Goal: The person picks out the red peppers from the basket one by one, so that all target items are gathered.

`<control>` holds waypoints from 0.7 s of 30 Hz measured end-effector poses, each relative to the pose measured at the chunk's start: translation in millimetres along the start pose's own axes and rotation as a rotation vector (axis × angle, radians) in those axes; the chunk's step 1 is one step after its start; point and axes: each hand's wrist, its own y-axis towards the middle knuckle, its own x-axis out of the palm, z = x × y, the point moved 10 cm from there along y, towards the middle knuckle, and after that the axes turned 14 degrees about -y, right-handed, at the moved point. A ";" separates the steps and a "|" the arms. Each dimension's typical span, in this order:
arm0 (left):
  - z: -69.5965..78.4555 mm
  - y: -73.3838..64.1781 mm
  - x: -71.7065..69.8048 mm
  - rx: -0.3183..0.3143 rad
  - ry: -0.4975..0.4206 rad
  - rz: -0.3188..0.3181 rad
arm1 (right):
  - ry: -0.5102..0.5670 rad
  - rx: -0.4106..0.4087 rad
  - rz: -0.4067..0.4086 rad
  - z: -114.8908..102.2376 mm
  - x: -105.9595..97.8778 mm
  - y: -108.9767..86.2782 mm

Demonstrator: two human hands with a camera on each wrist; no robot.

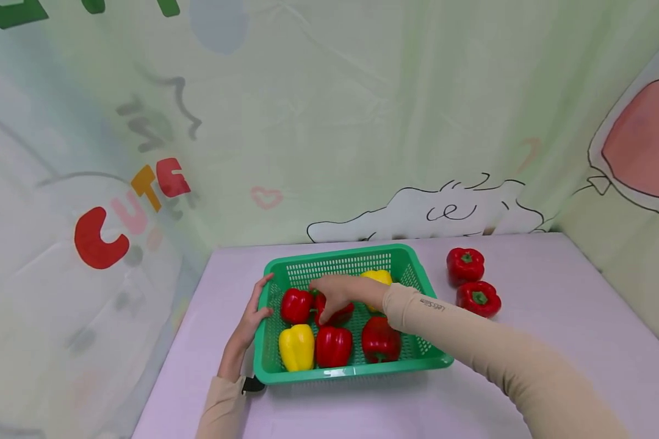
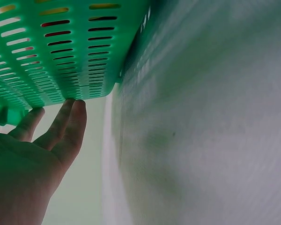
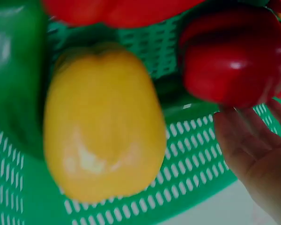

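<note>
A green plastic basket point(image 1: 357, 371) with slotted walls holds several red and yellow bell peppers. At its left side my left hand point(image 1: 251, 317) holds the rim, thumb and a finger on the edge; its other fingers point(image 2: 72, 126) touch the outer wall in the left wrist view. My right hand point(image 1: 335, 291) reaches inside and grips a red bell pepper point(image 1: 342, 314), partly hidden under the palm. A second red bell pepper point(image 1: 295, 306) lies just left of it. In the right wrist view, fingertips meet a dark red bell pepper point(image 3: 234, 56).
In the basket's front row lie a yellow pepper point(image 1: 296, 347), a red pepper point(image 1: 334, 346) and a darker red pepper point(image 1: 381, 339). Another yellow pepper point(image 1: 378, 277) is partly behind the right forearm. Two red peppers point(image 1: 465, 266) sit on the table point(image 1: 560, 311), right of the basket. A printed curtain point(image 1: 329, 122) hangs behind.
</note>
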 end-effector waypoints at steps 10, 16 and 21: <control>-4.6 0.9 3.6 -0.008 0.010 0.004 | -0.025 0.064 -0.034 5.7 10.2 -0.8; -1.3 0.2 2.9 -0.004 0.019 0.014 | -0.023 0.093 -0.021 18.3 2.7 -10.3; 1.7 1.2 0.7 0.010 0.022 0.006 | -0.033 0.128 -0.018 29.2 -6.7 -18.3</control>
